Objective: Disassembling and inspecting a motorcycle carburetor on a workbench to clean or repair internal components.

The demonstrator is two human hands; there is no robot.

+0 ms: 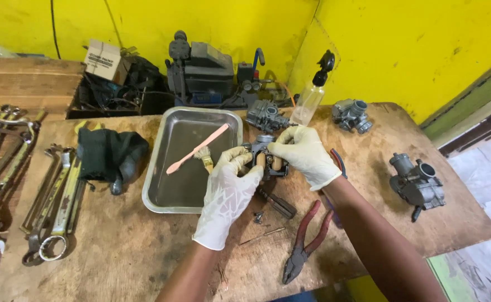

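Both gloved hands, left (227, 193) and right (307, 154), grip an opened carburettor (269, 159) above the worktop (145, 251) right of the tray (161, 201); loose screws (258, 215) lie near, three carburettors wait untouched.

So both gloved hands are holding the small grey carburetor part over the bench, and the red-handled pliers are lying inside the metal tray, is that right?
Not quite. The head view shows the red-handled pliers lying on the wooden bench, near its front edge, not inside the metal tray. The tray holds a pink-handled brush. The rest stands: the gloved left hand and right hand both hold the small grey carburetor part.
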